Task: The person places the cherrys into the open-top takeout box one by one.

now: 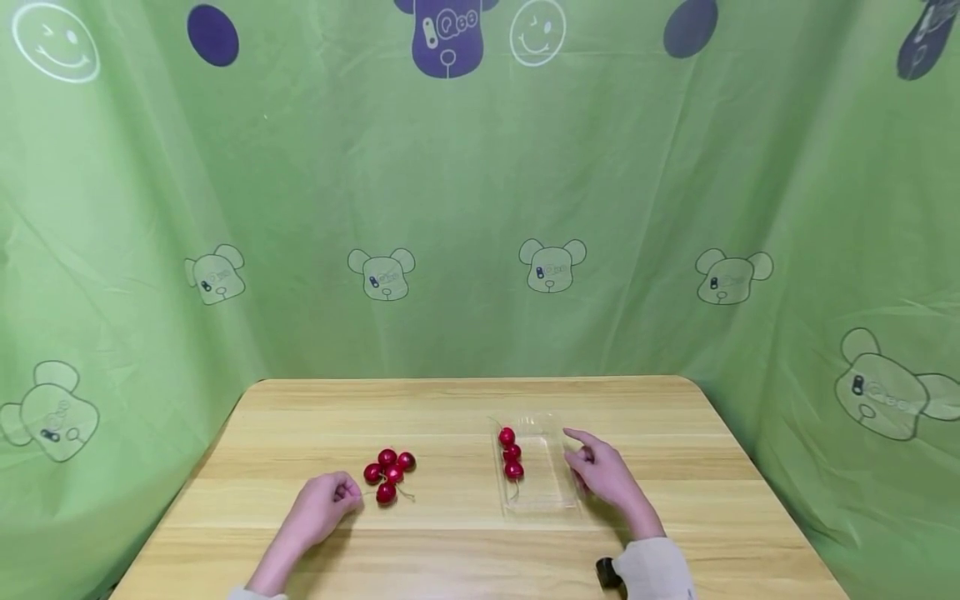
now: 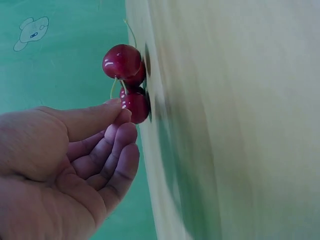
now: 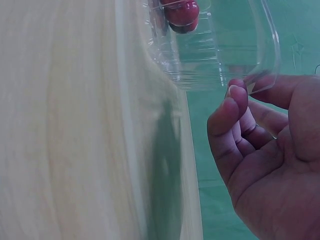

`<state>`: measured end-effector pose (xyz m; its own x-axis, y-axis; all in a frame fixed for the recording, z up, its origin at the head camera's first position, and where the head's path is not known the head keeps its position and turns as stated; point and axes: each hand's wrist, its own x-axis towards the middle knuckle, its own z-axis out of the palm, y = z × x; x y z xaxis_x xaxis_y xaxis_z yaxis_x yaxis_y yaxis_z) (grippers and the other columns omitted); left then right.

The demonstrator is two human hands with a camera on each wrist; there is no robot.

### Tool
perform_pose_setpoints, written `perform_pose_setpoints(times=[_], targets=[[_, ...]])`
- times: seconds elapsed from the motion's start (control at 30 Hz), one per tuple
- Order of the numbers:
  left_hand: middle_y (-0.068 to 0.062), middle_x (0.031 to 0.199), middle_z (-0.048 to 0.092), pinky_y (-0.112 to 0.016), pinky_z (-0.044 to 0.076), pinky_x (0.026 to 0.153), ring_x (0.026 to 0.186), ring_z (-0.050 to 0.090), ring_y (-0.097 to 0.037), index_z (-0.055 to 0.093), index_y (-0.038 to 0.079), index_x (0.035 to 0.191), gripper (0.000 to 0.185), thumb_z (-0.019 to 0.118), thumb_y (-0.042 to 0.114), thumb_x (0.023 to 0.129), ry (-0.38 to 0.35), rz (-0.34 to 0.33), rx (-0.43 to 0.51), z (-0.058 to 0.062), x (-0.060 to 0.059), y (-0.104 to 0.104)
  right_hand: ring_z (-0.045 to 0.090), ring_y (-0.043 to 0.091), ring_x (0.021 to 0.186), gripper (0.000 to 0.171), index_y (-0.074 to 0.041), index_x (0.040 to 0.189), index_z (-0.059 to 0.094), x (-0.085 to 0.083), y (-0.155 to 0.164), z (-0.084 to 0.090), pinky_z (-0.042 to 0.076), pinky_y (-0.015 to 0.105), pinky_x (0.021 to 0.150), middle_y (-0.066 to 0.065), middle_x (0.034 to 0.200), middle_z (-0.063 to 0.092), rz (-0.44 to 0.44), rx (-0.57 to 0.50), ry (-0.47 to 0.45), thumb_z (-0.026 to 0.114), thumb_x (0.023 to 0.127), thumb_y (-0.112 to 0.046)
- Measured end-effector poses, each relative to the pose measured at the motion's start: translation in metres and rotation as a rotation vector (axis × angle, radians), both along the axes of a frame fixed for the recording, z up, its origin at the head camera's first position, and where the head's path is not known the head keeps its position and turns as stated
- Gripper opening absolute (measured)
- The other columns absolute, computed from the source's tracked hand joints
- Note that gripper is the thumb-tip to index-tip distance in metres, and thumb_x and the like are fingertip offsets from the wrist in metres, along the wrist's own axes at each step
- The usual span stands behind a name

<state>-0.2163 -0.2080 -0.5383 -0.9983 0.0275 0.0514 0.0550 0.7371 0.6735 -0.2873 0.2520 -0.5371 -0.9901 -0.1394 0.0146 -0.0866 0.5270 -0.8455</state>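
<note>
A cluster of several red cherries (image 1: 388, 473) lies on the wooden table (image 1: 465, 400), left of centre. My left hand (image 1: 347, 492) sits just left of it. In the left wrist view, thumb and forefinger of the left hand (image 2: 120, 111) close on the nearest cherry (image 2: 135, 104) at its stem. A clear plastic tray (image 1: 551, 467) lies right of centre with three cherries (image 1: 512, 454) in a row along its left side. My right hand (image 1: 582, 455) is at the tray's right edge. In the right wrist view, the right hand (image 3: 250, 90) pinches the tray rim (image 3: 265, 55) between thumb and curled fingers.
Green printed cloth (image 1: 480, 208) hangs behind and on both sides of the table. Bare wood stretches between the cherry cluster and the tray, and along the front edge. A dark wrist-worn device (image 1: 609, 573) shows at the right sleeve.
</note>
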Motion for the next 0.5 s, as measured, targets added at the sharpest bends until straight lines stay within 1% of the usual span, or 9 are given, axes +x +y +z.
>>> perform_pose_setpoints(times=[0.17,0.33,0.5], targets=[[0.004,0.081,0.065,-0.019,0.052,0.071,0.076,0.059,-0.009,0.069,0.012,0.089,0.010,0.077,0.005,0.089,0.002,-0.011,0.040,0.008,-0.001,0.005,0.055,0.017,0.053,0.050,0.000,0.153,0.045,0.000,0.000,-0.001,0.050,0.030,0.050,0.018,0.073,0.064,0.002,0.001,-0.001,0.058,0.105,-0.007],[0.003,0.083,0.066,-0.019,0.052,0.072,0.079,0.060,-0.010,0.069,0.012,0.090,0.008,0.075,0.006,0.091,-0.001,-0.016,0.127,0.018,-0.001,0.014,0.055,0.016,0.052,0.049,0.001,0.152,0.046,0.000,0.000,-0.001,0.049,0.029,0.049,0.017,0.072,0.064,0.006,0.005,0.009,0.058,0.104,-0.006],[0.003,0.085,0.068,-0.020,0.053,0.074,0.080,0.061,-0.011,0.070,0.013,0.092,0.006,0.075,0.009,0.092,0.022,-0.004,0.201,0.024,-0.002,0.020,0.054,0.014,0.053,0.050,-0.001,0.152,0.046,-0.002,0.000,-0.003,0.049,0.028,0.048,0.016,0.073,0.064,0.005,0.005,0.007,0.058,0.105,-0.007]])
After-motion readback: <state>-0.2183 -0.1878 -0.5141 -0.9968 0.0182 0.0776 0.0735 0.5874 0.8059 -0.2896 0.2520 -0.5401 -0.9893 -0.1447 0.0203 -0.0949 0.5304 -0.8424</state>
